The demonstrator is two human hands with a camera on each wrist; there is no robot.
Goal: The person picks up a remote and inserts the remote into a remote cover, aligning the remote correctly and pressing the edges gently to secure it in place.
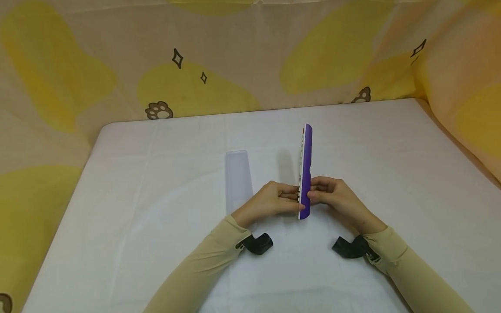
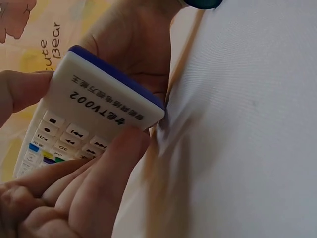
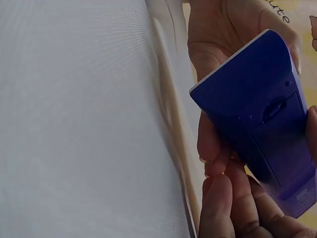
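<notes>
Both hands hold a remote control [image 1: 306,169] up on its narrow edge, above the table. Its purple back [image 3: 252,84] faces the right hand, and its white button face [image 2: 84,106], printed TV002, is toward the left. The left hand [image 1: 270,202] grips the near end, one digit at an edge and others against the button face. On the other side the right hand [image 1: 340,200] has its thumb on the purple back, its fingers partly hidden behind. The battery cover [image 3: 282,139] is in place on the back.
A flat, translucent plastic piece [image 1: 238,176] lies left of the remote, partly behind the left hand. The white-covered table [image 1: 164,208] backs onto a yellow patterned cloth [image 1: 235,65]. Black wrist mounts [image 1: 261,244] hang from both sleeves.
</notes>
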